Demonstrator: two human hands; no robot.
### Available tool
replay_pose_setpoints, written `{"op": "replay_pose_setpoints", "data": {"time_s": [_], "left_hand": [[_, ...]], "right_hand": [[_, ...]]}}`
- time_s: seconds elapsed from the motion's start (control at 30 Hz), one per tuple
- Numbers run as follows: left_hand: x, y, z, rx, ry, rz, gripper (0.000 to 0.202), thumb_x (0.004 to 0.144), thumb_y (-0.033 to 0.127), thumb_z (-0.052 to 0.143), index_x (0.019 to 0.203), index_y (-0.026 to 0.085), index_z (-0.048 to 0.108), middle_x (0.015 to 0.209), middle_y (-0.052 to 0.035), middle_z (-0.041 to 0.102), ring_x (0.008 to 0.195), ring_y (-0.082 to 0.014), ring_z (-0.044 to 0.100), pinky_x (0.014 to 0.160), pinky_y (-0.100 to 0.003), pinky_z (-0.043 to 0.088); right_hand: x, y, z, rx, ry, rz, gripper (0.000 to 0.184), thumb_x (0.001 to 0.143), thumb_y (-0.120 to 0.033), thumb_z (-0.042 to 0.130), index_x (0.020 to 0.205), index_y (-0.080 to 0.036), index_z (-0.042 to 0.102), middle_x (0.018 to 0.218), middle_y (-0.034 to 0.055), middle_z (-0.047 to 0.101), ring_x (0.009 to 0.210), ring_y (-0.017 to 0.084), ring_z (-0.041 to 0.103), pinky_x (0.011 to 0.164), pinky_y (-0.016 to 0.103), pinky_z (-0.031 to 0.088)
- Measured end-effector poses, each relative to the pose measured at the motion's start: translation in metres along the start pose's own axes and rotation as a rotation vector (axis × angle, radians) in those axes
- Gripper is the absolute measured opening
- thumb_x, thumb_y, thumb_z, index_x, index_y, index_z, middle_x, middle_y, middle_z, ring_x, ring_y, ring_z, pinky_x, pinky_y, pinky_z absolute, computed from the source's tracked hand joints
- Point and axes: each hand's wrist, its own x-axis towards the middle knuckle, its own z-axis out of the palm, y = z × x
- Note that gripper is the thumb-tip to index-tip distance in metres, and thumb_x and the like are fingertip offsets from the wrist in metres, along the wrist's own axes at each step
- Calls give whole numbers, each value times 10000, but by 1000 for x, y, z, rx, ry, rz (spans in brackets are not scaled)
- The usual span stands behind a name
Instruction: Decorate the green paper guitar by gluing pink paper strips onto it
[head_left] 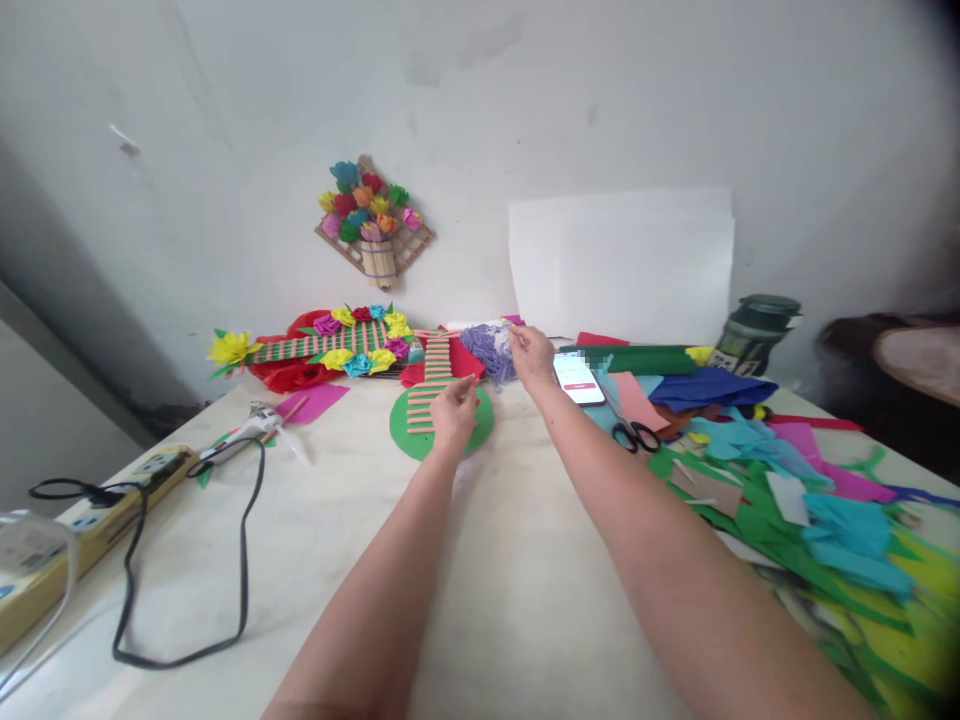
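My left hand (454, 412) is over the right side of a flat green disc (397, 425), its fingertips pinched together; whatever sits between them is too small to tell. Pinkish-brown sticks (421, 400) lie on the disc in a ladder-like row that runs back and narrows. Farther back and to the right, my right hand (531, 355) is closed in a pinch beside a bundle of purple yarn (489, 350) with white strands. Its fingertips meet the white part, but I cannot make out what they hold. Red paper (469, 368) shows behind the disc.
To the left are a flower-trimmed stick guitar shape (322, 345), a glue gun (244, 432) with a black cord and a power strip (112, 515). On the right lie a phone (579, 380), scissors (636, 436), coloured paper scraps (780, 500) and a dark green bottle (756, 335).
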Motion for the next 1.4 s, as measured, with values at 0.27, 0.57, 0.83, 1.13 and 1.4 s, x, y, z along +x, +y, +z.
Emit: {"op": "replay_pose_setpoints", "data": {"time_s": [0.27,0.57,0.83,1.13,1.4], "left_hand": [[-16,18,-4,-291,-162,-141,320,662,282,653,936,120,631,837,-73,659,600,-124,619,510,-207,449],[-39,14,-1,-252,-158,-252,305,672,239,620,925,71,596,462,-1,573,378,-104,509,422,-217,407],[-40,3,5,-208,-105,-205,340,717,174,582,1042,77,569,503,14,595,378,-73,509,422,-182,399],[-41,8,2,-262,-151,-288,383,713,132,608,1087,93,539,771,-75,681,497,-94,604,499,-204,465],[-37,6,-4,-297,-148,-203,356,705,193,612,1037,67,579,571,-29,641,564,-115,610,580,-222,469]], "right_hand": [[-51,-3,-20,302,-120,297,274,708,-207,537,949,-139,648,829,66,667,664,155,608,617,263,490],[-77,10,-28,-282,-350,335,240,783,-257,480,919,-247,677,994,17,664,880,172,602,732,258,444],[-69,11,-8,-508,-326,93,362,816,-186,407,1124,-241,590,1095,86,600,938,221,549,793,350,411],[-44,28,4,-559,-411,-125,231,747,-76,450,780,-146,668,909,156,626,1007,266,496,855,411,349],[-67,9,-18,-432,-279,22,190,757,-171,459,809,-172,643,913,89,634,893,218,548,794,340,385]]}}
